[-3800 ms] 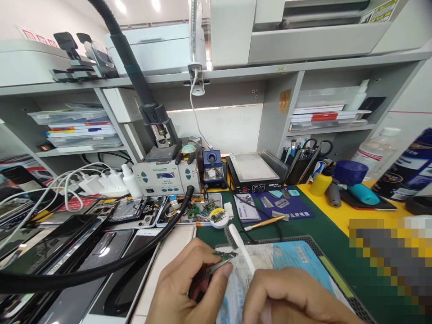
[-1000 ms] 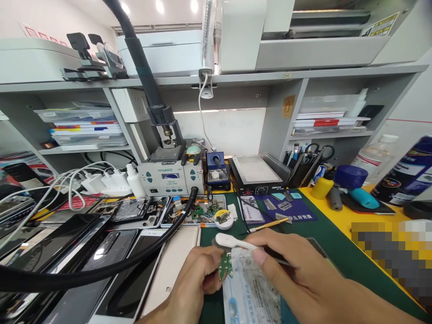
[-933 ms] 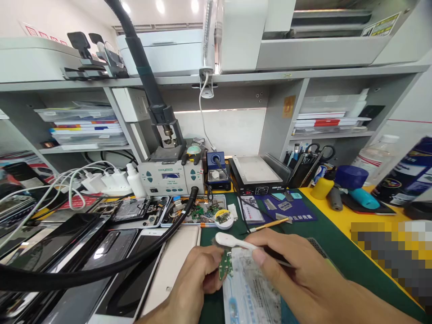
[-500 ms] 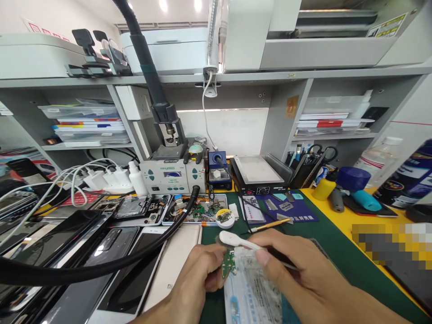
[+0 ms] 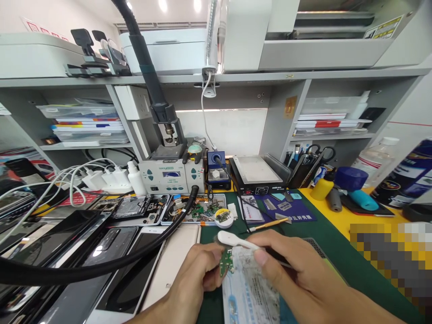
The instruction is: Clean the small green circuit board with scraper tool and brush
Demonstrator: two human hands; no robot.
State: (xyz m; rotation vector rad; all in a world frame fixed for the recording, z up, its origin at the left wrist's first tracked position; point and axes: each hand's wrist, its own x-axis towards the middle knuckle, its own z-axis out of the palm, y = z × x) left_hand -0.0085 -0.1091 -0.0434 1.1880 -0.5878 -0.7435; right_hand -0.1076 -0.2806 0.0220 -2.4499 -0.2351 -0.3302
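Grey shelving rises behind my surface (image 5: 324,234), which wears a green mat edged in yellow. My left hand (image 5: 194,281) comes up from the bottom edge, its fingers pinched together on a small green circuit board (image 5: 226,263), held nearly upright just above the mat. My right hand (image 5: 297,274) comes in from the right, thumb and fingers closed around the handle of a white brush (image 5: 232,240). Its head lies just above the board's top edge; whether the bristles touch the board I cannot tell. Below both hands lies a pale blue printed sheet (image 5: 249,292), its upper left corner just beside the board.

Just beyond the brush sits a small round tin (image 5: 223,217) with a yellow rim, next to a shallow tray of green boards and parts (image 5: 195,210). A yellow-handled tool (image 5: 268,222) lies to the right of the tin, by a dark blue pad (image 5: 286,210). Farther back stand a hot-air rework station (image 5: 172,175), a blue soldering-iron stand (image 5: 218,168) and a black heating plate (image 5: 254,173). A thick black hose (image 5: 101,265) sweeps from the station across the phones (image 5: 111,245) lying to my left, well apart from my hands. White chargers and cables (image 5: 94,180) crowd the back left. To the right stand a pen cup with scissors (image 5: 305,168), a yellow bottle (image 5: 320,188) and a clear bottle (image 5: 376,159).
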